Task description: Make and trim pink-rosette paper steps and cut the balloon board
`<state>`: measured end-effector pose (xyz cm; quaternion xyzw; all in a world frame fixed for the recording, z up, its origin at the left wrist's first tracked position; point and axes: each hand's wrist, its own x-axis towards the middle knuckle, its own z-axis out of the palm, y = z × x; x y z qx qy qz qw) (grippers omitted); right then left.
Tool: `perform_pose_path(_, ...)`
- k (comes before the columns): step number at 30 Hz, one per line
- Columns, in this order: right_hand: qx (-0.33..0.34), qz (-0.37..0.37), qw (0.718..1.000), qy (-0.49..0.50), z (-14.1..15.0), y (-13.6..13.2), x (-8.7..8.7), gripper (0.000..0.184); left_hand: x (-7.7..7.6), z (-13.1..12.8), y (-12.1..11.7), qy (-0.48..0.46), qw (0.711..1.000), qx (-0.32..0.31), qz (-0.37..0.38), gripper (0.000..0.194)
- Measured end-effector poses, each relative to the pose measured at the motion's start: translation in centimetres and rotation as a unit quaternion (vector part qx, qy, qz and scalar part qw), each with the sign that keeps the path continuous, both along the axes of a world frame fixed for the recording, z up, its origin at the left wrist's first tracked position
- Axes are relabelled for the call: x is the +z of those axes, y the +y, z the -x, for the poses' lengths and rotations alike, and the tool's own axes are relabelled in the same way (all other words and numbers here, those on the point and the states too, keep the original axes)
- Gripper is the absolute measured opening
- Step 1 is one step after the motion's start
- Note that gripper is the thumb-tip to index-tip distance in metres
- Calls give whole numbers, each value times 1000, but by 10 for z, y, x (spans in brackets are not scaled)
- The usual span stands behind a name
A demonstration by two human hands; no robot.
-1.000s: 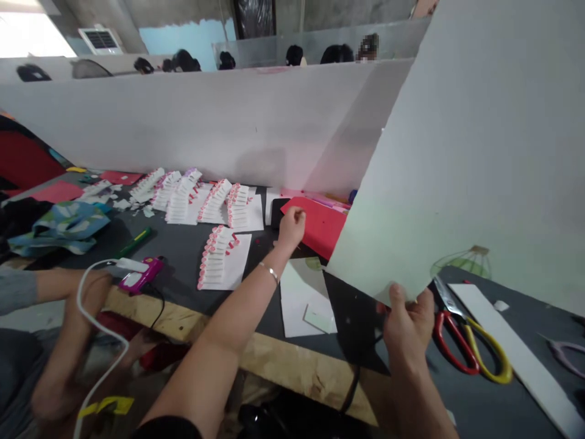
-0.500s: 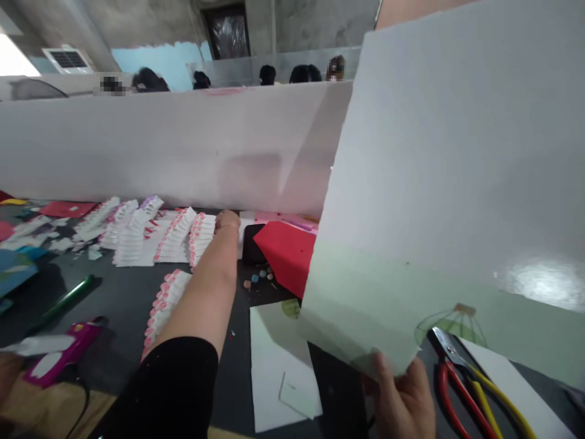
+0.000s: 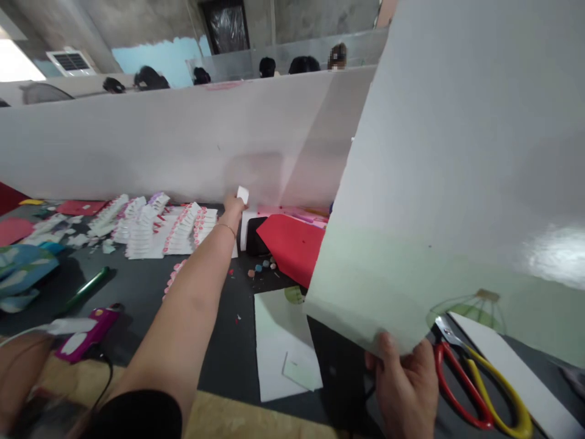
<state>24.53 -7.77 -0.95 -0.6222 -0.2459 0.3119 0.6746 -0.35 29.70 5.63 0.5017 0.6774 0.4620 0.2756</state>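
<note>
My left hand (image 3: 234, 206) reaches far over the table beside the white partition, with a small white piece (image 3: 242, 194) pinched at its fingertips. Below it are fanned stacks of white strips with pink ends (image 3: 180, 230). At the lower right, my right hand (image 3: 404, 381) grips the bottom edge of a large white sheet of card (image 3: 439, 183), its thumb on the near face. The card stands raised and tilted, showing a pale green lower band and a partly visible drawing. Right of that hand lie scissors (image 3: 484, 372) with red and yellow handles.
A white partition (image 3: 173, 140) runs along the back. A red folded piece (image 3: 295, 247) and a smaller white sheet (image 3: 283, 341) lie mid-table. At left are a green stick (image 3: 86, 291), a magenta glue gun (image 3: 86, 335) and another person's arm (image 3: 22, 378).
My left hand has risen off the stacks by the partition and now shows a small white piece. The large card has shifted slightly right and up with my right hand still on it.
</note>
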Motion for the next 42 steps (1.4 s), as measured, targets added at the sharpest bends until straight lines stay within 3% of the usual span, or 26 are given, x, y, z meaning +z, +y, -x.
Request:
perform_pose_path(3, 1, -26, 1000, -4, -2, -1, -1, 27, 11, -17, -34, -91, 995, -51, 7, 32)
perform_pose_path(7, -3, -59, 998, -23, -5, 2, 3, 31, 13, -28, -110, -177, 977, -117, 11, 21)
perform_pose_path(9, 5, -67, 997, -36, -6, 5, 4, 35, 6, -30, -154, -255, 955, -151, 7, 20)
perform_pose_path(13, 23, -67, 996, -49, -8, 12, 3, 41, -17, -30, -235, -284, 941, -185, 19, 24)
perform_pose_path(17, 51, -74, 995, -50, -7, 17, -1, 43, -38, -34, -281, -281, 934, -222, 17, 35)
perform_pose_path(20, 78, -88, 993, -32, -4, 20, -2, 42, -50, -40, -292, -270, 938, -214, 28, 36)
perform_pose_path(28, 113, -97, 989, -22, -3, 25, -5, 33, -71, -53, -294, -257, 945, -203, 18, 21)
perform_pose_path(42, 136, -99, 985, -24, -2, 26, -12, 29, -82, -61, -299, -293, 939, -169, 58, 21)
